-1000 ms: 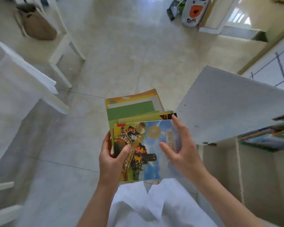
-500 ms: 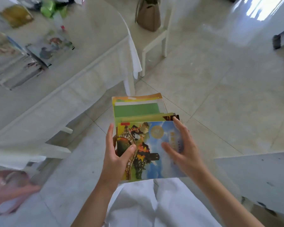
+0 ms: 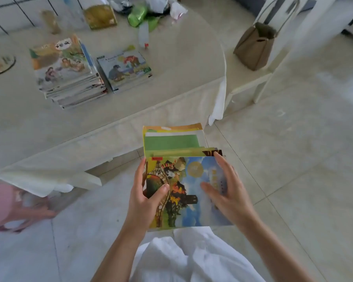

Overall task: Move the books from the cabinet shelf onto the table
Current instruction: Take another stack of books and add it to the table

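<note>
The left hand (image 3: 149, 197) grips the near left side of a bundle of books (image 3: 183, 180), with its thumb curled over the picture on the top cover and its fingers along the edge. The right hand (image 3: 227, 192) holds the other side, thumb on top and fingers along the right edge. The bundle is up in the air in front of the person's body, over the floor, just beside the near edge of the table (image 3: 181, 64) but not on it yet. The hands hold the books the same way as a second ago. What has changed is what lies around them. A second ago the cabinet top was just to the right of the bundle and only floor was ahead. Now the cabinet is out of sight and the table fills the far left of the view, so the person has turned away from the shelf and toward the table. On the table a tall pile of books (image 3: 67, 72) already sits, and a lower pile (image 3: 126, 68) lies just to its right. Farther back are bags and a small bottle (image 3: 143, 35). A chair with a brown bag (image 3: 254, 47) stands at the far right. It looks like the carrying part is nearly done, and putting the bundle down comes next.
</note>
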{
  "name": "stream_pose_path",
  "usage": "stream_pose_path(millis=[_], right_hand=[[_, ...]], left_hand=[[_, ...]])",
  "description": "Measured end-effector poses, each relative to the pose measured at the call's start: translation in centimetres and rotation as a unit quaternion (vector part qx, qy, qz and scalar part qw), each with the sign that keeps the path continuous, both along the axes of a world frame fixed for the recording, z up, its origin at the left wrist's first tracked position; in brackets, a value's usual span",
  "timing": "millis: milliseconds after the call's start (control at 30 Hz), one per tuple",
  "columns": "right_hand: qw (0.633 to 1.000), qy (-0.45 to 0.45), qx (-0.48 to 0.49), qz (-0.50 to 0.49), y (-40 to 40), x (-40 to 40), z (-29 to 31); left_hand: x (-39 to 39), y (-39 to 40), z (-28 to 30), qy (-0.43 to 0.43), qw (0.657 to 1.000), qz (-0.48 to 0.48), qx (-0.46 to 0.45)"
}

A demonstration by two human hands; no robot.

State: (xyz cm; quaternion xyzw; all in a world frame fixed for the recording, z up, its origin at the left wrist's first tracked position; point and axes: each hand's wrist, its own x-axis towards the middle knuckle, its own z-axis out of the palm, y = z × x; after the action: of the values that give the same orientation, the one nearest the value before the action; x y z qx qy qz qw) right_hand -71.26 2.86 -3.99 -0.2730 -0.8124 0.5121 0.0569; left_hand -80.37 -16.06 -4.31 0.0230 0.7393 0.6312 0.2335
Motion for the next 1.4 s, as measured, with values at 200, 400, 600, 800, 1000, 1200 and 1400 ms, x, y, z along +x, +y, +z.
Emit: stream_pose_path(millis=[200, 400, 600, 800, 1000, 1200, 1400], right_hand=[[0.997, -0.019, 0.029, 0.067, 5.5, -9.0, 1.1], [0.991, -0.046, -0.12, 0.038, 8.8, -17.5, 1.2], [0.952, -0.126, -0.279, 0.012, 11.0, -27.2, 0.4], [0.942, -0.156, -0.291, 0.064, 11.6, -37.1, -0.1], [0.938, -0.16, -0.295, 0.083, 11.8, -44.5, -1.1], [0.963, -0.116, -0.213, 0.117, 11.8, -49.0, -1.8], [0.973, -0.067, -0.125, 0.181, 12.0, -51.5, -2.9]], left_hand=[[-6.8, 4.8, 0.4, -0.007, 0.999, 0.052, 0.007], [-13.3, 7.3, 0.4, -0.003, 0.994, 0.11, 0.016], [-20.4, 8.1, -0.8, -0.02, 0.99, 0.135, 0.041], [-29.0, 7.6, -2.0, -0.036, 0.988, 0.126, 0.076], [-37.1, 6.2, -2.1, -0.001, 0.997, 0.071, 0.018], [-42.7, 5.9, -4.3, 0.012, 0.999, 0.045, 0.026], [-43.8, 6.5, -4.7, 0.073, 0.991, 0.098, -0.045]])
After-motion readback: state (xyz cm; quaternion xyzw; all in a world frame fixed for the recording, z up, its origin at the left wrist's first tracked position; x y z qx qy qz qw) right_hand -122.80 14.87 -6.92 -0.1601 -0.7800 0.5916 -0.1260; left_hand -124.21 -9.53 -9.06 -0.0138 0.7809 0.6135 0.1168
